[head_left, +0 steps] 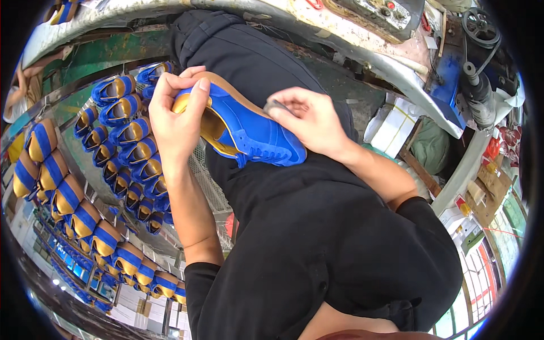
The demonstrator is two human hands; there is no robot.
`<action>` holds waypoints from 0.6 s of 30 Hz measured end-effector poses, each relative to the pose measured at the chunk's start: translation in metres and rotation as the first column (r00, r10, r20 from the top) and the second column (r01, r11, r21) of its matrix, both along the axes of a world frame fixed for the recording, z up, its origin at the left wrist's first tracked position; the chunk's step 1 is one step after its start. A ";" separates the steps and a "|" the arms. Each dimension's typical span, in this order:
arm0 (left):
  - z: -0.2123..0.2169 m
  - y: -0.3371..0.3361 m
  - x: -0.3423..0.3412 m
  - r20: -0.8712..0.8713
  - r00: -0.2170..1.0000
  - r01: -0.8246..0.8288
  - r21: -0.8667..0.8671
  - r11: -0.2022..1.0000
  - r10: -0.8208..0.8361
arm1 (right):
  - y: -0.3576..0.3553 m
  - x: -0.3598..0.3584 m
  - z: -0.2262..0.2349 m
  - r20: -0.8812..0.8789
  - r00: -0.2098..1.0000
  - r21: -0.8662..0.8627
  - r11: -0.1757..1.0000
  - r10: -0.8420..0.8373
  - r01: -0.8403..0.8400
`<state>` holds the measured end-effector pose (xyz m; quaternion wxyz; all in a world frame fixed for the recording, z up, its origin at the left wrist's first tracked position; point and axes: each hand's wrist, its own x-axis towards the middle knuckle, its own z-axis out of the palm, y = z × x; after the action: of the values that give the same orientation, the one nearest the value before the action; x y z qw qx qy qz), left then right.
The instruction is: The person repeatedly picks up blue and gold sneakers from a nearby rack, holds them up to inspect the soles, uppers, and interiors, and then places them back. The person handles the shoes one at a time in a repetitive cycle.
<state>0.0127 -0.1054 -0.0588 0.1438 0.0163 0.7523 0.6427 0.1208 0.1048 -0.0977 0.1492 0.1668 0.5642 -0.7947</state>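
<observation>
A blue shoe point(252, 133) with a tan sole and yellow lining lies on its side above my lap. My left hand point(177, 116) grips it by the heel, thumb at the collar and fingers behind. The toe points right and the lace side faces toward me. My right hand point(313, 120) is closed in a pinch around a small dark grey piece point(275, 106), which meets the edge of the sole near the forefoot. What that piece is I cannot make out.
On the left, a rack holds several rows of similar blue and tan shoes point(136, 127). A worn workbench point(362, 48) with a machine point(391, 14) runs across the far side. White boxes point(395, 126) and a green sack point(430, 146) sit at the right.
</observation>
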 end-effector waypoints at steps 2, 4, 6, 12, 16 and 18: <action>0.000 -0.004 0.004 0.024 1.000 -0.003 -0.021 1.000 0.003 | 0.019 0.024 0.011 0.021 0.997 0.082 0.993 0.081 -0.082; -0.001 -0.008 0.005 0.031 0.999 -0.035 -0.022 0.999 0.035 | 0.045 0.047 0.006 0.135 0.976 0.063 0.982 0.170 -0.180; -0.004 -0.012 0.002 0.061 0.998 -0.038 0.032 0.999 0.036 | 0.061 0.049 0.019 0.308 0.889 0.158 0.903 0.340 -0.400; 0.006 -0.023 0.006 -0.078 0.982 -0.160 0.168 0.973 0.175 | 0.056 0.021 0.015 0.010 1.000 0.045 0.999 -0.006 0.005; 0.011 -0.035 0.008 -0.291 0.903 -0.234 0.282 0.930 0.316 | 0.057 0.015 0.001 -0.149 0.989 -0.137 0.991 -0.017 -0.004; 0.013 -0.031 0.008 -0.366 0.835 -0.259 0.398 0.880 0.411 | 0.062 0.015 0.001 -0.161 0.985 -0.171 0.982 0.056 -0.084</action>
<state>0.0204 -0.1364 -0.0457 -0.1514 0.0513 0.6362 0.7548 0.1354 0.1668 -0.0969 0.1469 0.0704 0.5069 -0.8465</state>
